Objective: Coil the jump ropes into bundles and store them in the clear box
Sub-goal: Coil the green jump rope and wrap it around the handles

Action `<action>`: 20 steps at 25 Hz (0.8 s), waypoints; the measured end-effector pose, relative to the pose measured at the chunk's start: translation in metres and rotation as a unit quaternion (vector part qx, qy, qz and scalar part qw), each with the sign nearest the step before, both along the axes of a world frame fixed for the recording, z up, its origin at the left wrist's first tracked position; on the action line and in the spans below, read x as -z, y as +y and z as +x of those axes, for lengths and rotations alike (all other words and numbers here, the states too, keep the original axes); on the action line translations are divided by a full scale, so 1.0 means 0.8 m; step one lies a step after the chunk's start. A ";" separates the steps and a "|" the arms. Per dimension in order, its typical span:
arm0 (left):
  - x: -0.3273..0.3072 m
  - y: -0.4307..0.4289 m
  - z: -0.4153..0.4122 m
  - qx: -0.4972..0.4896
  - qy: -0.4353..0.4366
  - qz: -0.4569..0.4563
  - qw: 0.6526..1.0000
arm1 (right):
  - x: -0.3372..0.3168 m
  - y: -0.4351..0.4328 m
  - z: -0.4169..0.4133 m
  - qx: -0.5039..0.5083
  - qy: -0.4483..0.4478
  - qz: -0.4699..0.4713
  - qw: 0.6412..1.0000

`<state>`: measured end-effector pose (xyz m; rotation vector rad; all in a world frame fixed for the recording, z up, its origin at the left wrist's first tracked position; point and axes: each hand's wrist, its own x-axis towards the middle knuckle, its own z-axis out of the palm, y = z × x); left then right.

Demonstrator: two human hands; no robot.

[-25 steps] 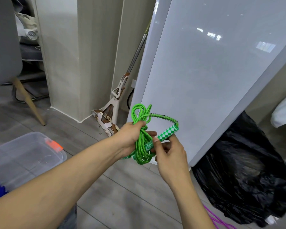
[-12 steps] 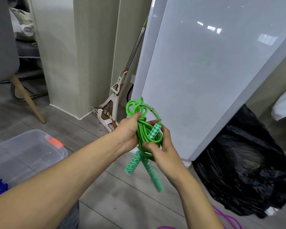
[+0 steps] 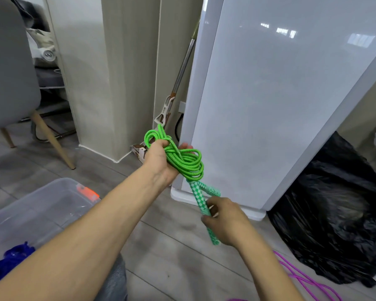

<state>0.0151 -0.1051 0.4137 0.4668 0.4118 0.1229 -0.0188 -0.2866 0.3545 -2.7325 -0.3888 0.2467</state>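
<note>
A coiled green jump rope point(image 3: 188, 162) is held up over the floor. My left hand point(image 3: 161, 160) grips the coil from the left, loops sticking out above the fist. Two green-and-white checked handles point(image 3: 199, 197) hang below the coil. My right hand point(image 3: 225, 220) is closed around the lower end of those handles. The clear box point(image 3: 41, 205) with an orange latch stands at lower left, and a blue rope point(image 3: 8, 260) lies inside it at the near corner. A purple rope point(image 3: 300, 276) lies loose on the floor at lower right.
A tall white appliance point(image 3: 269, 105) stands straight ahead, a full black rubbish bag point(image 3: 334, 213) to its right. A mop point(image 3: 172, 105) leans in the corner beside a beige pillar point(image 3: 91, 72). A grey chair point(image 3: 7, 72) with wooden legs stands at the left.
The handles have been drawn down out of the coil and now hang below it. My right hand slid from the coil down to the handle ends; the left hand stayed on the coil.
</note>
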 end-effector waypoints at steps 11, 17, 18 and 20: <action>0.008 -0.029 -0.005 0.059 0.055 0.082 0.993 | 0.011 0.061 -0.011 0.021 0.042 0.378 0.925; 0.047 0.035 0.039 -0.101 0.095 0.057 0.989 | 0.019 0.045 -0.011 -0.021 0.174 0.351 0.920; 0.062 0.051 0.046 -0.122 0.125 0.066 0.982 | 0.021 0.042 -0.011 -0.034 0.172 0.289 0.941; 0.089 0.078 0.056 -0.153 0.178 0.087 0.968 | 0.021 0.038 -0.015 -0.078 0.107 0.127 0.983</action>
